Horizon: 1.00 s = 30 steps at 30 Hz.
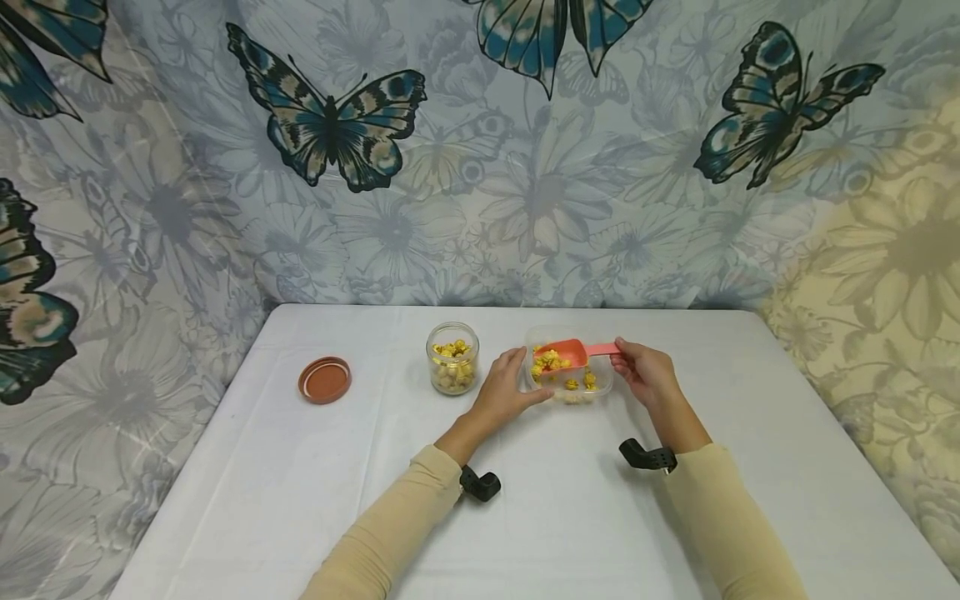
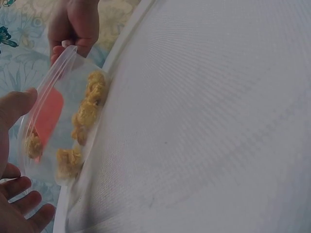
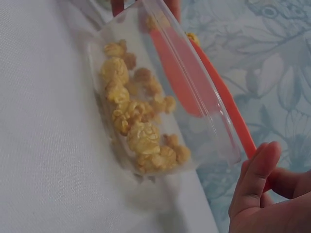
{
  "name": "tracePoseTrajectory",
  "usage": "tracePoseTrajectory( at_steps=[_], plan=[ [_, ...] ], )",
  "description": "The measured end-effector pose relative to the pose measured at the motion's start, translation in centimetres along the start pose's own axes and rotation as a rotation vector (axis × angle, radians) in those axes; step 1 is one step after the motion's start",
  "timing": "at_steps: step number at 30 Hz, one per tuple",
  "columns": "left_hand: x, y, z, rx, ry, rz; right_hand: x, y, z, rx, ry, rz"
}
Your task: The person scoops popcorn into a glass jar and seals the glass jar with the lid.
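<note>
A clear plastic container (image 1: 596, 385) with yellow popcorn (image 3: 144, 138) in it stands on the table. My left hand (image 1: 501, 392) holds its left end, thumb on the near side and fingers spread around the left side. The right hand (image 1: 645, 371) pinches the handle of a red scoop (image 1: 576, 353) between thumb and fingers. The scoop's bowl lies over the container's opening, with popcorn at its left end. In the right wrist view, part of the scoop shows through the clear wall. An open glass jar (image 1: 453, 379) with popcorn inside stands left of my left hand.
A round brown lid (image 1: 325, 381) lies on the table at the left. The table (image 1: 300, 500) has a white cloth, and a butterfly-patterned fabric wall (image 1: 540, 200) rises behind it. Each wrist wears a black camera on a band.
</note>
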<state>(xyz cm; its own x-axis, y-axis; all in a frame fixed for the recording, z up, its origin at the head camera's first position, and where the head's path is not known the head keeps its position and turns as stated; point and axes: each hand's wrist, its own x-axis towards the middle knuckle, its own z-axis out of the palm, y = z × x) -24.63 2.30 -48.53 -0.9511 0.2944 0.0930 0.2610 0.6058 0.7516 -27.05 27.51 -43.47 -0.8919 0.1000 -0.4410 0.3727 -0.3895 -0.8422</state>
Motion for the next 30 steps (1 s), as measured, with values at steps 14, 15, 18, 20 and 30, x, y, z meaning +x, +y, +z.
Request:
tracePoseTrajectory(
  at_steps=[14,15,18,20,30],
  plan=[
    [0.06,-0.09,0.14,0.013,-0.001,-0.011,0.48,-0.38,-0.77,0.116,-0.006,0.024],
    [0.07,-0.1,0.15,0.015,-0.001,-0.011,0.49,-0.38,-0.81,0.121,-0.007,0.023],
    [0.04,-0.05,0.12,0.017,0.0,-0.01,0.46,-0.36,-0.84,0.136,-0.012,0.018],
    [0.04,-0.05,0.14,0.018,0.002,-0.009,0.38,-0.37,-0.82,0.141,-0.012,0.015],
    [0.02,0.04,0.0,0.008,0.0,-0.019,0.1,-0.67,-0.87,0.152,-0.03,0.004]
  ],
)
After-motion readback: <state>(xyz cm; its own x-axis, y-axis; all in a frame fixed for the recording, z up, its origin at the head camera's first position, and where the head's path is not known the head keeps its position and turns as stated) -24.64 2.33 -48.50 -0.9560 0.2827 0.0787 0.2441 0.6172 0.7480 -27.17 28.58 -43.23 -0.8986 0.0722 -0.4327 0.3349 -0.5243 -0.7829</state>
